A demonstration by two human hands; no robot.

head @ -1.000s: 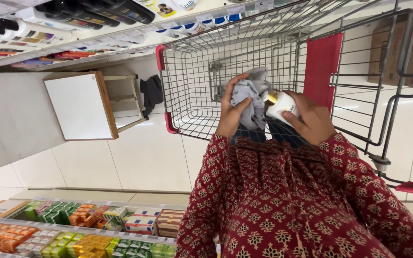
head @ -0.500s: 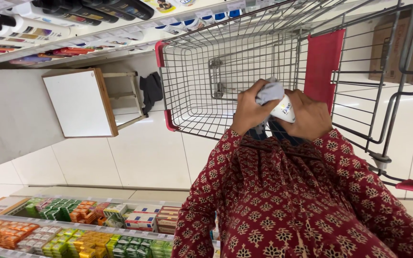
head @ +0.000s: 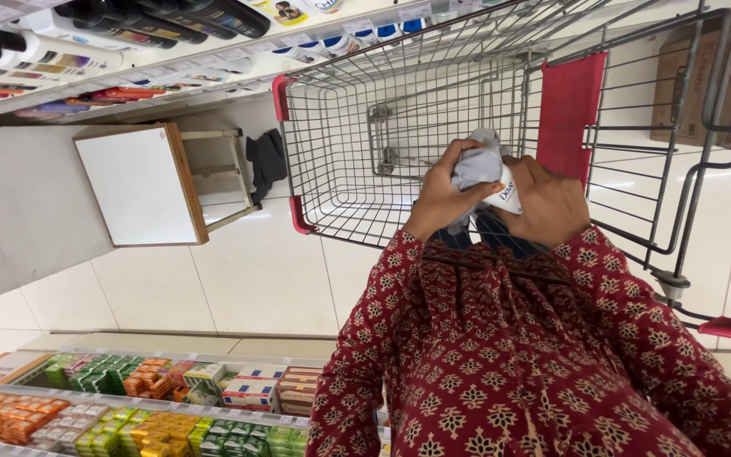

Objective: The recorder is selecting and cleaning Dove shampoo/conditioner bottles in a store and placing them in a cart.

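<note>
Shop aisle, wire cart [head: 365,127] ahead — I log both hands closed together: left hand [head: 442,199] gripping grey cloth [head: 477,165], right hand [head: 552,203] gripping white tube [head: 508,196], slanting between them above the cart.

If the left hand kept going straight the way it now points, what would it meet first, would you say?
The left hand points up and right in the head view, into the grey cloth wrapped over the white bottle that the right hand also holds. Past those, probably the cart and its wire; depth is unclear.
</note>
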